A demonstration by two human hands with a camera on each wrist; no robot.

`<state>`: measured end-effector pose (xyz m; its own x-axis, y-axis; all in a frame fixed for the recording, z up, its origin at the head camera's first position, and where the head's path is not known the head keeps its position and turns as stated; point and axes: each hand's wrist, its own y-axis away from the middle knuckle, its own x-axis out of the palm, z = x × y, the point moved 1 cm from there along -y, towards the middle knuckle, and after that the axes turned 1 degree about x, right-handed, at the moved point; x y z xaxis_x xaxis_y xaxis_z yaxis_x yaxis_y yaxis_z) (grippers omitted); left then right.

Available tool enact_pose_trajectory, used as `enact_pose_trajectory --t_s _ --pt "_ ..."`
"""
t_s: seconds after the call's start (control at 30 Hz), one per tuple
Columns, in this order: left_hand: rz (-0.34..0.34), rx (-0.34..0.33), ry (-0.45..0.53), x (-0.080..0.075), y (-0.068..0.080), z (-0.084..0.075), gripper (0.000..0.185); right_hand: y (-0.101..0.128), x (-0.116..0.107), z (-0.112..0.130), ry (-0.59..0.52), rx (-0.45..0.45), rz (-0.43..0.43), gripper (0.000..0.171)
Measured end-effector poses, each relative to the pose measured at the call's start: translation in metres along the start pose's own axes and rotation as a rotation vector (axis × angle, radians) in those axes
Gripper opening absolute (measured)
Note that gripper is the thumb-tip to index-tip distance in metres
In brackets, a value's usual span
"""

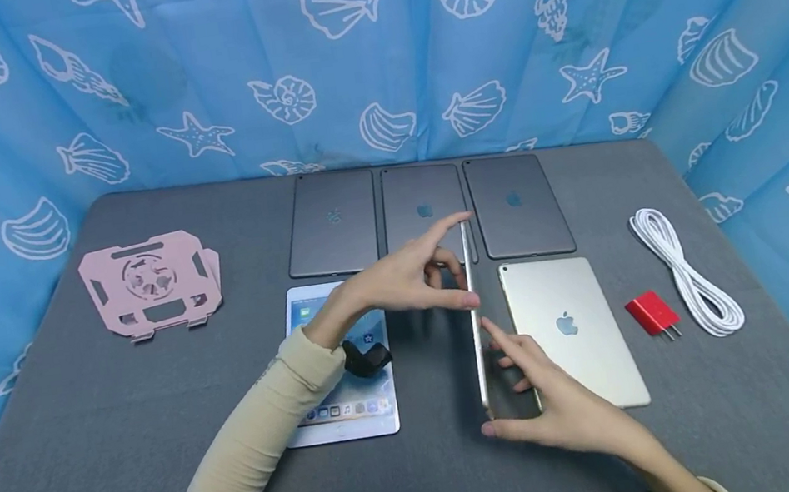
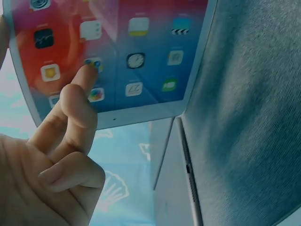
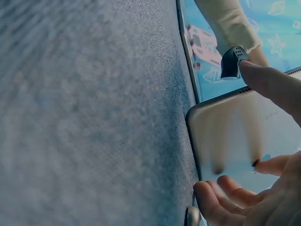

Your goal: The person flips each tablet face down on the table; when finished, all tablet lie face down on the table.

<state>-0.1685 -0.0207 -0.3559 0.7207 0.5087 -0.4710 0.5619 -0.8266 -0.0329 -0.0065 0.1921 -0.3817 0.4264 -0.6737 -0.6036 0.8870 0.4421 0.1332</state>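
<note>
A white-framed tablet (image 1: 481,360) stands on its long side, edge-on in the head view, between both hands. My left hand (image 1: 406,276) grips its far part, thumb and index finger along the upper edge. In the left wrist view curled fingers (image 2: 77,106) lie against the lit screen with app icons. My right hand (image 1: 572,406) holds the near part, thumb at the near end and index finger at the upper edge. The pale metal back of the tablet (image 3: 230,127) faces the right fingers in the right wrist view.
Under the left forearm lies a lit tablet (image 1: 348,429), screen up. A silver tablet (image 1: 576,355) lies face down to the right. Dark tablets (image 1: 519,207) form a row behind. Also here: pink stand (image 1: 111,273), red charger (image 1: 651,312), white cable (image 1: 686,276).
</note>
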Motion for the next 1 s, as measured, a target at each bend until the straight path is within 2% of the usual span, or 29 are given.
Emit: enact_pose_trajectory --t_s 0.33,0.53,0.8,1.0 --pt "0.038 -0.047 0.041 -0.016 0.012 0.003 0.101 -0.002 0.001 -0.001 0.053 0.010 0.032 0.109" --pt "0.045 -0.067 0.039 -0.024 0.019 0.007 0.100 -0.002 0.003 -0.001 0.078 -0.011 0.016 0.105" --pt "0.073 -0.155 0.095 -0.026 0.029 0.020 0.106 -0.001 0.005 -0.002 0.138 0.018 -0.013 0.103" --pt "0.066 -0.167 0.140 -0.024 0.037 0.035 0.107 -0.001 0.007 -0.003 0.213 0.047 -0.029 0.105"
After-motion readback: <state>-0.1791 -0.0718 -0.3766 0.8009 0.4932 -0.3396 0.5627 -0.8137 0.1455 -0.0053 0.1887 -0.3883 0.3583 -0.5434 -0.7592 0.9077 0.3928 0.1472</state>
